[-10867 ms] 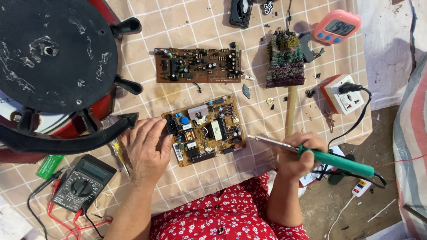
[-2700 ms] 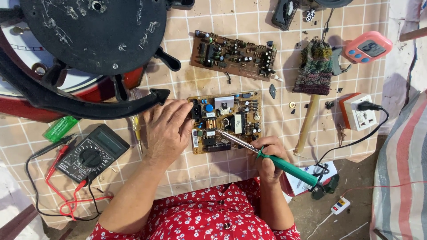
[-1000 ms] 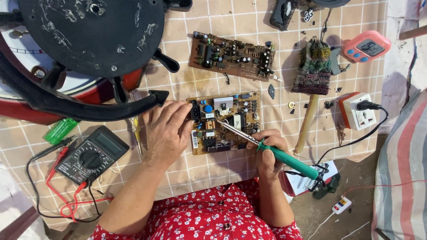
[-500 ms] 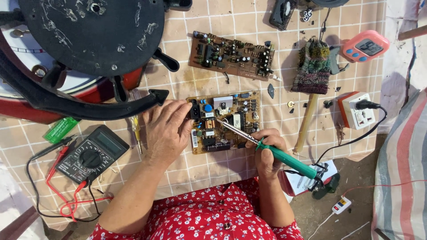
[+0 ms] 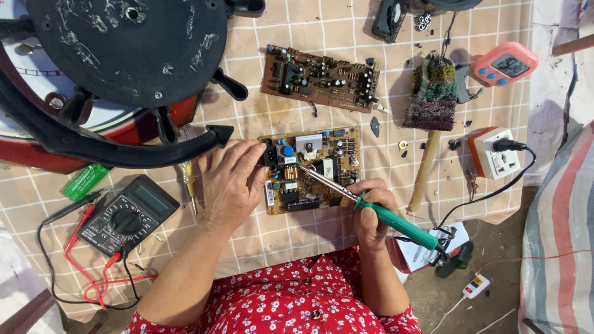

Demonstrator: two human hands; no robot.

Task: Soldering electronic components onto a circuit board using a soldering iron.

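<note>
Since half a second ago, little has shifted: right hand (image 5: 370, 207) grips the green-handled soldering iron (image 5: 396, 221) pen-fashion, tip seemingly touching the tan component-studded circuit board (image 5: 312, 168) (on the checked cloth (image 5: 260, 117)), which the flat, open left hand (image 5: 228, 179) steadies.

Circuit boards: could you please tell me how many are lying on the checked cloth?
2. One circuit board lies in front of the person, steadied by the left hand while the right hand holds a soldering iron to it. The other board lies farther away, untouched. Others may be hidden.
</note>
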